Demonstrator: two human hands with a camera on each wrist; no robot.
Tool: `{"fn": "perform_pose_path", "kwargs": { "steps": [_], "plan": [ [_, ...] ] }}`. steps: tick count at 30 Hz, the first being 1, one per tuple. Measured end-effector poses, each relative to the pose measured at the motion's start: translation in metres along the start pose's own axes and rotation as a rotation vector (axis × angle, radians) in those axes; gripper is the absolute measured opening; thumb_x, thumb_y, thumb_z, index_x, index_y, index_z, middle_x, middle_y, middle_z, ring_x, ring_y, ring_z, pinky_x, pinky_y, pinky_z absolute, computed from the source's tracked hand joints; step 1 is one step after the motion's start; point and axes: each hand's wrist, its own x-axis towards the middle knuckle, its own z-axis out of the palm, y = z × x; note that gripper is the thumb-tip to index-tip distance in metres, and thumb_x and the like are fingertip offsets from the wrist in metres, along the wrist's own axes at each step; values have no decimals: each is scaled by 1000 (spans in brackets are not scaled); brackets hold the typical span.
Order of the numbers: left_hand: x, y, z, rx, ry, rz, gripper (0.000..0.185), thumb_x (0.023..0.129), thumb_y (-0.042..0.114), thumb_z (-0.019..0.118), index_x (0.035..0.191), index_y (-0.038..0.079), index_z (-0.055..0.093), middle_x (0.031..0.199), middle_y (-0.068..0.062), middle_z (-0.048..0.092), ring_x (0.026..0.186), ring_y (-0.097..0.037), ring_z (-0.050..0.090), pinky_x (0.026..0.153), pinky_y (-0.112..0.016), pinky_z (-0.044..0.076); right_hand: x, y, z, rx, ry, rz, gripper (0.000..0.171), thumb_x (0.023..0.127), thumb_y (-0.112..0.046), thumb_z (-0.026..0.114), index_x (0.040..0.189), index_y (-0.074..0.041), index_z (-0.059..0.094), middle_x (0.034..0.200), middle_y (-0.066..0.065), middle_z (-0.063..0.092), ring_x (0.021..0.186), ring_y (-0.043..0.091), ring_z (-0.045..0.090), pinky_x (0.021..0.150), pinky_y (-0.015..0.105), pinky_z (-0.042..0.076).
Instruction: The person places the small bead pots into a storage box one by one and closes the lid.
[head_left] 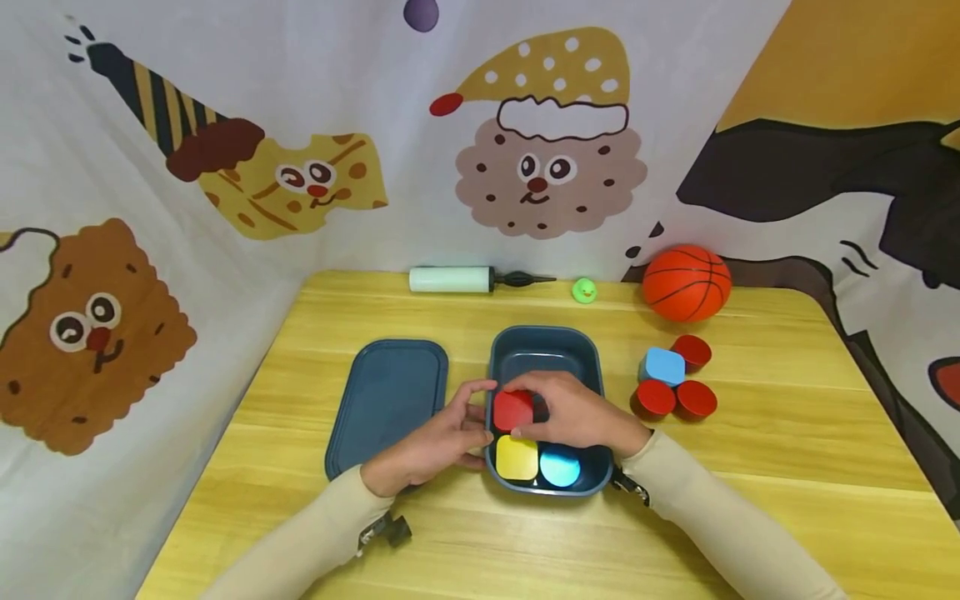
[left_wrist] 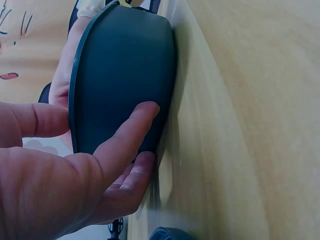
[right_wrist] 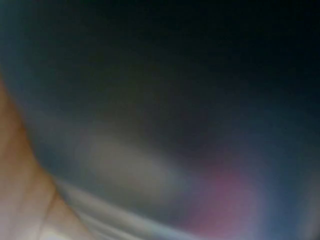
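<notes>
Here, a person's right hand (head_left: 573, 412) reaches into a dark blue box (head_left: 546, 350) on a wooden table (head_left: 787, 450), its fingers curled over a red square block (head_left: 513, 408) that it holds inside the box, along the left wall. The block sits under the fingertips and against the thumb, directly behind a yellow square block (head_left: 517, 457) and a light blue round block (head_left: 559, 468) that lie side by side in the box's near end. The left hand (head_left: 435, 442) steadies the box from outside: in the left wrist view its straight fingers (left_wrist: 131, 131) press flat on the box's outer wall (left_wrist: 125, 75), thumb at the rim. The right wrist view is too blurred to make anything out.

The box's lid (head_left: 386, 400) lies flat just to the left of the box. To the right stand three red round blocks (head_left: 656, 397), clustered around a light blue square block (head_left: 664, 365). Along the table's far edge lie a white hand pump (head_left: 453, 279), a small green toy (head_left: 583, 290) and an orange basketball (head_left: 687, 282), before a cloth backdrop printed with cartoon biscuits (head_left: 547, 167).
</notes>
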Motion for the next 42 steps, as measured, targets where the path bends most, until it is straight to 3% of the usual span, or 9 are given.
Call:
{"fn": "perform_pose_path", "kwargs": {
  "steps": [7,15,22,30,37,42],
  "plan": [
    [-2,2,-1,6,7,5,70,98,3,51,155,26,18,136,-27,42,106,-28,61,82,-53,57,3,-2,3,5,-48,-9,50,84,-38,79,128,-17,63,117,-8,66,97,7,59,80,24,54],
    [-3,2,-1,8,1,9,69,98,4,51,155,25,18,138,-28,41,106,-29,61,84,-54,57,0,-3,-4,58,-67,-2,50,88,-36,75,131,-15,62,124,-1,66,104,13,63,82,23,57],
    [-5,1,-1,8,14,12,69,98,4,51,155,24,18,138,-27,43,104,-27,62,83,-55,56,-11,-5,-21,112,41,33,47,88,-38,75,130,-21,62,130,2,65,107,20,68,83,31,59],
    [-3,-2,-3,44,18,23,71,98,9,59,154,27,20,136,-23,43,105,-27,61,84,-54,57,-33,2,-41,173,203,36,36,91,-36,73,124,-25,65,122,3,69,108,25,67,84,34,59],
    [-1,-5,-1,99,22,56,71,98,10,62,154,27,22,135,-21,47,108,-28,62,83,-51,58,-57,14,-58,152,253,116,35,91,-36,72,124,-25,65,121,-2,69,104,18,67,83,28,58],
    [-2,-5,0,93,16,52,72,98,9,61,155,27,21,135,-21,46,105,-28,62,83,-51,58,-77,25,-72,118,348,169,30,90,-25,74,119,-20,68,117,-2,70,92,9,69,77,25,58]
  ]
}}
